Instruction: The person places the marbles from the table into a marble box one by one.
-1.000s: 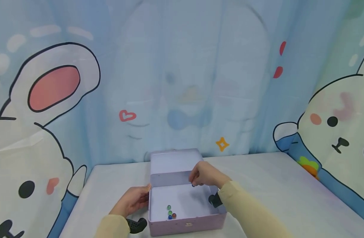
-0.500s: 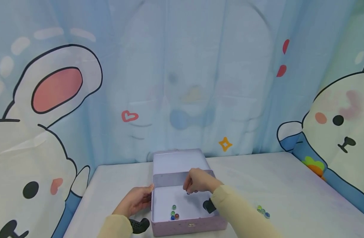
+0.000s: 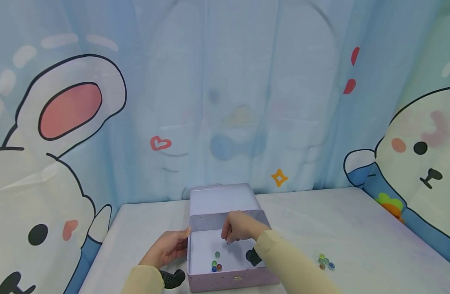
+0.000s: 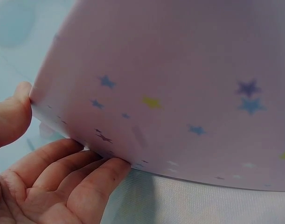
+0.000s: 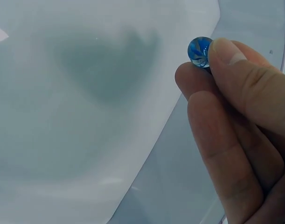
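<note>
A lilac box with its lid raised stands on the table. In the left wrist view its outer wall shows printed stars. My left hand holds the box's left side, thumb by the upper edge and fingertips at the lower edge. Over the inside of the box, my right hand pinches a clear marble with blue swirls between thumb and index finger. Several marbles lie on the box floor near the front left, among them a green one, a blue one and a brown one.
To the right of the box, several more marbles lie grouped on the white table. A blue curtain printed with cartoon rabbits hangs behind the table.
My right hand has moved left and down over the box with the marble, toward those on its floor. The left hand keeps its hold. Marbles on the table at right have come out from behind my sleeve.
</note>
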`<state>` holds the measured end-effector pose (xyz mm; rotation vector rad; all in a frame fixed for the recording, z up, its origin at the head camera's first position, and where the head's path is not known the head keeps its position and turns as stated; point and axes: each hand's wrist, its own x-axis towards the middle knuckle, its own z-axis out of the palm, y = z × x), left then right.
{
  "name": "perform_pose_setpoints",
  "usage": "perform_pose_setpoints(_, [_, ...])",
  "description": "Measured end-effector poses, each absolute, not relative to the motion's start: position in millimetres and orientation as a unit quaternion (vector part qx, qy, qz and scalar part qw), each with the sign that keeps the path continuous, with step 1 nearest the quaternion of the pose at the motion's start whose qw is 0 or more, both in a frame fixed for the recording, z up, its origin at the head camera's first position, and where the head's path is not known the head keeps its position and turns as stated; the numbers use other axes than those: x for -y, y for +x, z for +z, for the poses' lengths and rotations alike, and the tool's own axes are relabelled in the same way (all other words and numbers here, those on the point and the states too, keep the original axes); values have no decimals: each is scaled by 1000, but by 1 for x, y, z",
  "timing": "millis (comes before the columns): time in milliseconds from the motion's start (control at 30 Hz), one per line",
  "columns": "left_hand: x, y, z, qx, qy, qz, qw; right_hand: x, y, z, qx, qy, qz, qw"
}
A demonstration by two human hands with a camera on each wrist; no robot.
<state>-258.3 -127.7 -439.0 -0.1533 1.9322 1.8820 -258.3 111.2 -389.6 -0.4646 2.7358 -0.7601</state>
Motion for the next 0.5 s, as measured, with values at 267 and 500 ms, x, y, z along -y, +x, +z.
perform_pose_setpoints(267, [127,-257,-437,-705,-54,674,214,-114,-259,-393,-942,-171,-262,123])
perform_pose_setpoints(500, [127,-258,-439,-705,-52,674,214,-114,-260,-393,-943,-161,-260,127])
